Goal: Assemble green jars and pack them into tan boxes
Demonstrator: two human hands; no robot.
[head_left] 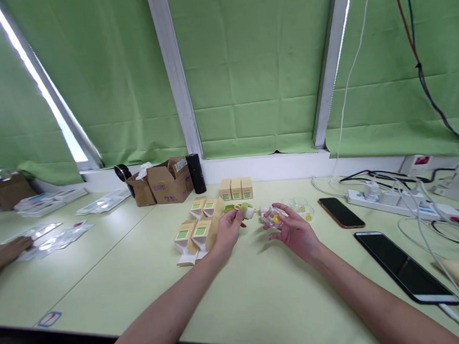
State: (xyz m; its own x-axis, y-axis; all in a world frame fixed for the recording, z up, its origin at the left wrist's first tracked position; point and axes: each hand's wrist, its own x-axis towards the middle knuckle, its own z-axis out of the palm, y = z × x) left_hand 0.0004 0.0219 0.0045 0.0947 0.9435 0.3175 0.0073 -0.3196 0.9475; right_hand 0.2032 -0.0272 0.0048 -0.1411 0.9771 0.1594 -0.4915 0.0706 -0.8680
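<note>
My left hand [229,229] is closed on a small green-and-white piece [248,211] with a yellow loop at its side; its exact kind is not clear. My right hand [296,233] has its fingers curled around a clear plastic piece [271,218] with a yellow centre. The two pieces are close together but apart, above the table. Behind the right hand lie several similar clear plastic parts [300,205]. Left of my left hand stand several small cream boxes [185,237] with green labels, some with flaps open. Three more boxes [236,189] stand in a row behind.
Two phones [340,212] [407,265] and a white power strip [396,202] with tangled cables occupy the right side. A cardboard box [169,184] and a black cylinder [195,173] stand at the back. At far left, another person's hand [10,250] rests on plastic bags [63,238].
</note>
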